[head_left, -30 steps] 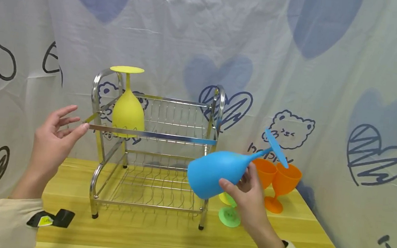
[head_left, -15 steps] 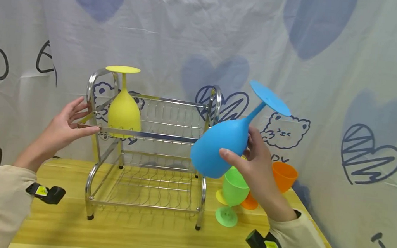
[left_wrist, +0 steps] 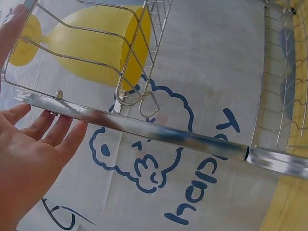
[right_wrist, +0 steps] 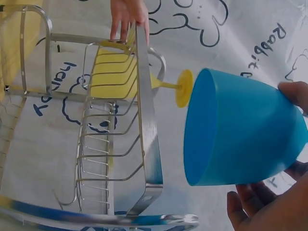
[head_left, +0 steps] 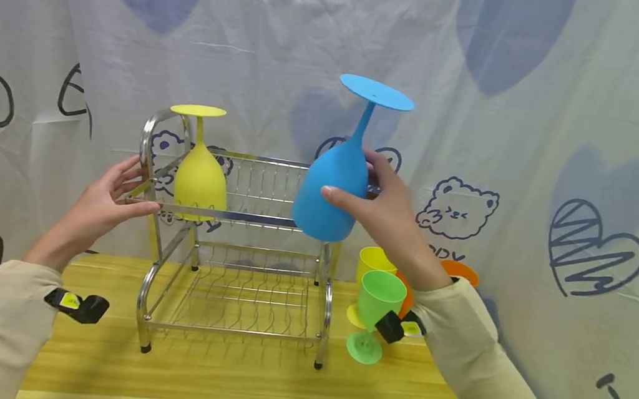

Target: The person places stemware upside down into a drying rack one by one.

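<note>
My right hand (head_left: 383, 207) holds a blue goblet (head_left: 331, 191) upside down and slightly tilted, thumb on the near side of its bowl and fingers behind. The goblet's rim overlaps the right end of the upper tier of a metal dish rack (head_left: 233, 330); in the right wrist view the bowl (right_wrist: 245, 130) stands apart from the front rail (right_wrist: 148, 120). My left hand (head_left: 107, 208) rests at the rack's upper left corner, thumb along the front rail and extended fingertips touching the side post (left_wrist: 115, 122). An inverted yellow goblet (head_left: 201, 181) stands in the upper tier's left end.
Right of the rack, a green goblet (head_left: 382, 298) stands upright before a yellow one (head_left: 373, 263). Orange goblets (head_left: 460, 271) are partly hidden behind my right forearm. The rack stands on a wooden table (head_left: 215, 379), with a printed cloth (head_left: 285, 65) behind.
My right hand has lifted the blue goblet up and left from beside the rack, turning it more upright, base upward. My left hand has shifted slightly inward onto the rack's corner.
</note>
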### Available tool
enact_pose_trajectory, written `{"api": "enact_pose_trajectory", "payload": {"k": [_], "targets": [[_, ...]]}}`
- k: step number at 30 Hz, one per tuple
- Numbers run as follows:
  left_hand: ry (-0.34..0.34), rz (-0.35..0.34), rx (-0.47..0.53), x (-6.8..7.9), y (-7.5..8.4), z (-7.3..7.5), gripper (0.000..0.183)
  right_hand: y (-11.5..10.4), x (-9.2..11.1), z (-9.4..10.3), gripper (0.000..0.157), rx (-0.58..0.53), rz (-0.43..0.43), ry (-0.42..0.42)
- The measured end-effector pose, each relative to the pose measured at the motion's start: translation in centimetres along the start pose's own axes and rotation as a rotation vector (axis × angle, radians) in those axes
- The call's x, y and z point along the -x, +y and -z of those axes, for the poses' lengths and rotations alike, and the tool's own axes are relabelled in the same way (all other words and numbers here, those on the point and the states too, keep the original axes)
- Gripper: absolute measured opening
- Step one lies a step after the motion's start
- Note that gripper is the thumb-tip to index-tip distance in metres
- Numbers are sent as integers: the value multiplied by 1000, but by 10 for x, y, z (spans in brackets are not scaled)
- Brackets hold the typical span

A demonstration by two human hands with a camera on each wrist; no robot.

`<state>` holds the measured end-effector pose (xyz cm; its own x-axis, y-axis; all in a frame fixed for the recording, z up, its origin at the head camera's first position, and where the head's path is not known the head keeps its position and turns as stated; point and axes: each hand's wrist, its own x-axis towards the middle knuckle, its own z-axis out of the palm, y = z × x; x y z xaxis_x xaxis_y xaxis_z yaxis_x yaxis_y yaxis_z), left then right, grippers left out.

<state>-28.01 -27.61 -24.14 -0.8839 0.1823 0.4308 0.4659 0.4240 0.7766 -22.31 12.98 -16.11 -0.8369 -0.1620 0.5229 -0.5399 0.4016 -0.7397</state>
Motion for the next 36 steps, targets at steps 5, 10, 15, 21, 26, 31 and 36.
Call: {"api": "enact_pose_trajectory", "payload": {"k": [5,10,15,21,26,31,36], "targets": [[2,8,-12,1,-2,0,88,-8,-18,-10,75,-18,-36,-35],[-7,10,-11,0,-2,0,88,-14,-36,-20,79,-43,-70,-33],[-9,23,-15,1,-3,-1,88,-15,-53,-32,81,-43,-99,-40],[-8,24,-13,1,-3,-2,87,-13,-70,-46,80,-35,-121,-63],[-9,19,-10,1,-3,-1,87,-10,-83,-59,78,-17,-128,-84],[-6,14,1,1,-4,-1,86,-7,-93,-75,78,-17,-145,-114],[-10,15,1,1,-4,-1,87,-3,-99,-90,77,9,-176,-132]]}}
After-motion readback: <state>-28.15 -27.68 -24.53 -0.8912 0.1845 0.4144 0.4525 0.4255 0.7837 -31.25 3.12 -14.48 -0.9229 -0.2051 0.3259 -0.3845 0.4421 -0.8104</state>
